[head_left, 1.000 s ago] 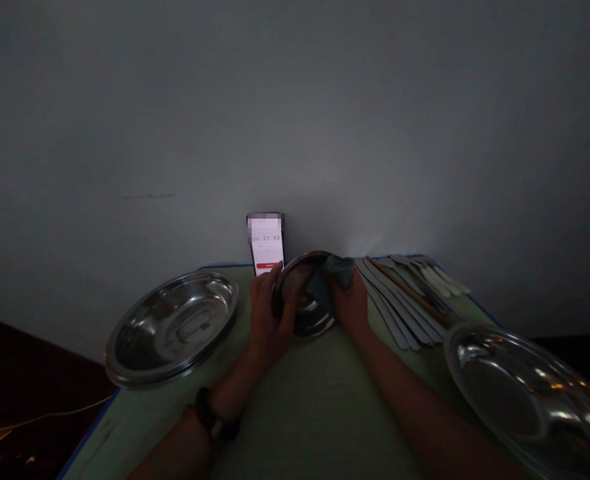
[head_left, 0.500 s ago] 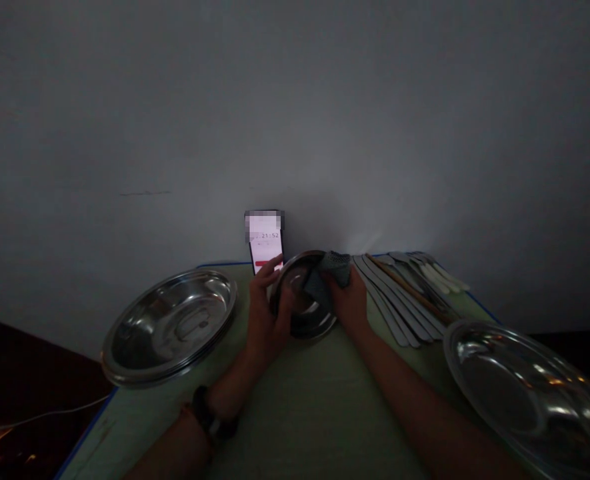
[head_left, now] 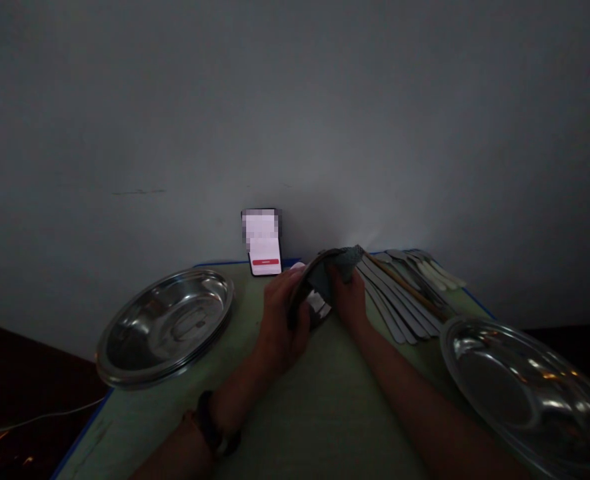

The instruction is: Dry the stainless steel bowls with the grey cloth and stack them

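Note:
Over the middle of the table, my left hand [head_left: 279, 327] grips a small shiny metal dish [head_left: 319, 305] by its left rim. The dish is tipped steeply, so only part of its inside shows. My right hand [head_left: 349, 303] is closed on a grey-green cloth [head_left: 347, 261], pressed against the inside and upper right rim of the dish. The fingertips of my right hand are partly hidden by the cloth.
Stacked metal basins [head_left: 162, 327] stand on the left, and another metal basin [head_left: 499, 393] lies at the right. Behind my right hand are long flat metal utensils [head_left: 399, 300], a wooden stick [head_left: 409, 290] and white-handled utensils [head_left: 437, 275]. A lit phone [head_left: 265, 247] leans against the wall.
The dish has turned from facing me to a steeper, more edge-on tilt. My left hand has shifted right with it, uncovering the phone's lower part; the cloth stays against the dish.

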`<state>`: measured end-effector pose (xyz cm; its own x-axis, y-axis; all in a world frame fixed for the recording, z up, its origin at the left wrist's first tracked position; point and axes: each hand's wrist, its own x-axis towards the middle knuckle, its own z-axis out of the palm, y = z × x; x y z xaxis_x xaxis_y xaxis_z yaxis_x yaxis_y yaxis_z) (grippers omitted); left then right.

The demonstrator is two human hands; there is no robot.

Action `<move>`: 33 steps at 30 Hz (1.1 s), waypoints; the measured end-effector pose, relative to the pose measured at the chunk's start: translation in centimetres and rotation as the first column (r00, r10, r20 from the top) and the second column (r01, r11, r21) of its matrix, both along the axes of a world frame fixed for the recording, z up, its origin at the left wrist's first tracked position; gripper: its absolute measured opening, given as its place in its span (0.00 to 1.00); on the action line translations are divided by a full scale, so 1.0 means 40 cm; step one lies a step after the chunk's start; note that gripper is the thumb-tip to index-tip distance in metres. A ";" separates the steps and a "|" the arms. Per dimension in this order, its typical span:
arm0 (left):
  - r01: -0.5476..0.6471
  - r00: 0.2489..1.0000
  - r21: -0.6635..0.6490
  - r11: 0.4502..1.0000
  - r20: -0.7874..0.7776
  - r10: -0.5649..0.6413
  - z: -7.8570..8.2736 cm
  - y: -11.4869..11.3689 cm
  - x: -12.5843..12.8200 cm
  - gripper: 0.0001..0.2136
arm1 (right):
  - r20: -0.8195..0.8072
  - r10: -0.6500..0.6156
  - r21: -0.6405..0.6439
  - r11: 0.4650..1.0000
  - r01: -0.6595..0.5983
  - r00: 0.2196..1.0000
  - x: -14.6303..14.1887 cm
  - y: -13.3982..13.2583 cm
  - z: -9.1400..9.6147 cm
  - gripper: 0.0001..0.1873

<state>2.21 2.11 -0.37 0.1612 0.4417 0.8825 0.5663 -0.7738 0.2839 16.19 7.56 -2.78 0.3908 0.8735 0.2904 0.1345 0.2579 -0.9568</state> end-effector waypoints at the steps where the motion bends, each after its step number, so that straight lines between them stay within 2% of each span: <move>1: -0.027 0.999 -0.004 1.000 0.017 0.027 0.004 0.000 -0.001 0.25 | 0.006 0.007 -0.005 1.000 -0.007 1.000 0.000 0.000 0.000 0.19; 5: -0.190 0.979 -0.034 0.981 0.065 0.192 0.005 0.014 -0.022 0.23 | 0.066 0.012 -0.014 1.000 -0.012 0.998 0.000 0.001 -0.002 0.19; 7: -0.228 0.971 -0.058 0.972 0.058 0.231 0.000 0.024 -0.033 0.22 | 0.080 0.010 0.002 1.000 -0.010 0.997 0.000 0.001 -0.003 0.19; 12: -0.208 0.971 -0.042 0.977 0.112 0.212 -0.014 0.038 -0.039 0.19 | 0.080 0.004 0.057 0.998 -0.008 0.997 -0.003 -0.002 -0.001 0.19; 17: -0.068 0.971 -0.128 0.989 0.218 0.095 -0.020 0.041 -0.036 0.16 | 0.076 0.009 0.056 0.998 -0.014 0.997 -0.003 -0.002 -0.001 0.20; 21: -0.118 0.961 -0.165 0.979 0.228 0.155 -0.017 0.038 -0.039 0.16 | 0.083 0.014 0.040 0.999 -0.017 0.996 -0.003 0.000 -0.001 0.20; 28: -0.174 0.974 -0.184 0.967 0.112 0.197 0.000 0.032 -0.047 0.21 | 0.112 0.021 0.040 0.999 -0.025 0.994 -0.005 -0.002 0.003 0.18; 33: -0.206 0.969 -0.206 0.957 0.091 0.229 0.003 0.034 -0.051 0.17 | 0.103 0.023 0.029 0.999 -0.026 0.994 -0.004 -0.003 0.003 0.20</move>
<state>0.18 3.45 -0.25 -0.0537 0.6189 0.7836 0.6702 -0.5594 0.4877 16.03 7.43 -2.65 0.3359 0.8726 0.3547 0.2249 0.2914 -0.9298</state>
